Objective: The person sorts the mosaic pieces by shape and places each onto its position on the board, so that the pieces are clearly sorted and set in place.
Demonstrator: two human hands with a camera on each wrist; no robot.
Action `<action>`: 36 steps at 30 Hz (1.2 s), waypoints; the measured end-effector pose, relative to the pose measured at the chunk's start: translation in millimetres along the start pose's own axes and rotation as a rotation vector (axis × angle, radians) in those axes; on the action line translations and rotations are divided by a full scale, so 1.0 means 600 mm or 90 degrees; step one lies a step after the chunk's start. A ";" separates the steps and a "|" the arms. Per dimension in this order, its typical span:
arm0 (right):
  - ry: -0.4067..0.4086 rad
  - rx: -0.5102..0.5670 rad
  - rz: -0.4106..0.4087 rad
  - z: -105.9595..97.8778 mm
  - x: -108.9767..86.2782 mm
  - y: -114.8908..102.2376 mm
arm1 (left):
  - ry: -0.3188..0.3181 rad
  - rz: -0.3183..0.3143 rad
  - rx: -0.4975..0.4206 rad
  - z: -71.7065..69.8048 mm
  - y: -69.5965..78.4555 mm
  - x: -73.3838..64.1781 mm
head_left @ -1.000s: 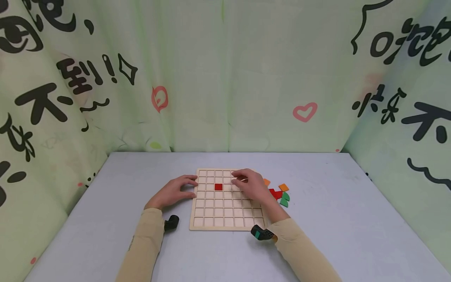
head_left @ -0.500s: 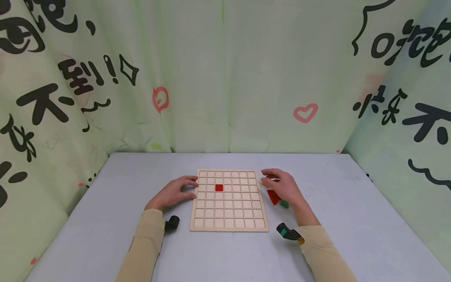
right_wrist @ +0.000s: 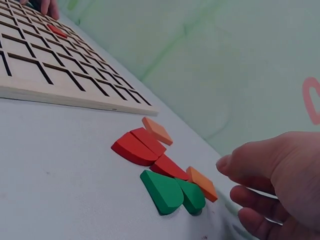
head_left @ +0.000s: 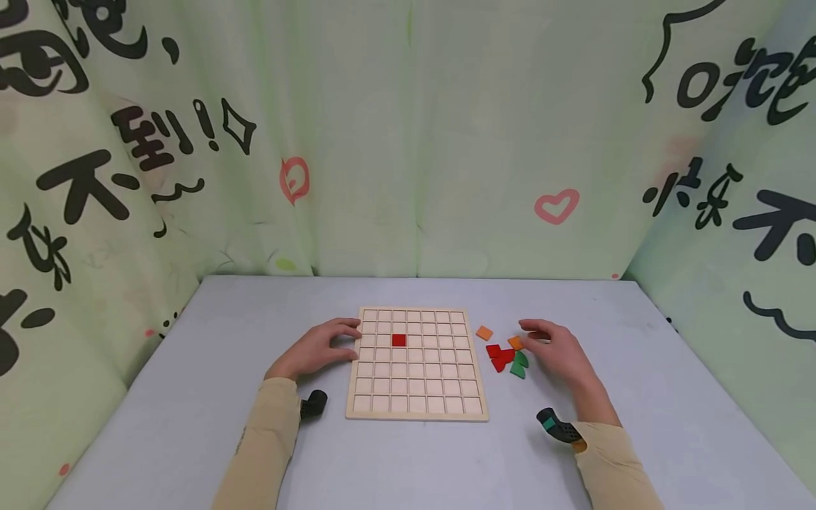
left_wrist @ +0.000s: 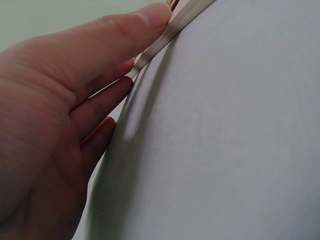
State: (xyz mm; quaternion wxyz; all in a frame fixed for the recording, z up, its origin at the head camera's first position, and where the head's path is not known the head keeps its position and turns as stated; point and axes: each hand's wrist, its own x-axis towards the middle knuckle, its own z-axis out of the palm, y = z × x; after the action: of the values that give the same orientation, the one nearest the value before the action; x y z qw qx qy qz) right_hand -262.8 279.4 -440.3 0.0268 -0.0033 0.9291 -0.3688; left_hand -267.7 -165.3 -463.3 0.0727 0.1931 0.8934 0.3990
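One wooden grid board [head_left: 417, 365] lies on the table [head_left: 191, 425], with one red square [head_left: 399, 341] set in it. Beside it lie two orange pieces [right_wrist: 157, 130], three red [right_wrist: 133, 148] and two green [right_wrist: 161, 190]. The right hand [head_left: 561, 352] hovers there, fingers loosely bent, empty. The left hand [head_left: 316, 348] rests straight-fingered against the board's edge, its palm hidden.

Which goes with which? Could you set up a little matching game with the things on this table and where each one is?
Things:
1. red square
2. left hand
3. right hand
4. green pieces

Places:
A. on the board's left edge
B. in a cell of the wooden board
C. on the table, right of the board
D. above the table, beside the loose pieces

Pairs: 1-B, 2-A, 3-D, 4-C
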 end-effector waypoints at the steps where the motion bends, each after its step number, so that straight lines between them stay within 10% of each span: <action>1: -0.001 -0.004 -0.002 -0.001 0.000 0.002 | 0.000 0.000 -0.001 0.000 0.000 0.000; 36: 0.000 -0.055 -0.045 0.013 0.011 0.014 | -0.001 -0.005 -0.004 0.000 -0.001 0.001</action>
State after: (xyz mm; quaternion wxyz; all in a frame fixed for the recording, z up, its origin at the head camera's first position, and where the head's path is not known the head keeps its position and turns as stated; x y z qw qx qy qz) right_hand -269.0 280.0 -451.7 0.0140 -0.0371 0.9434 -0.3293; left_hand -268.4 -165.6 -463.9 0.0758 0.1895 0.8931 0.4009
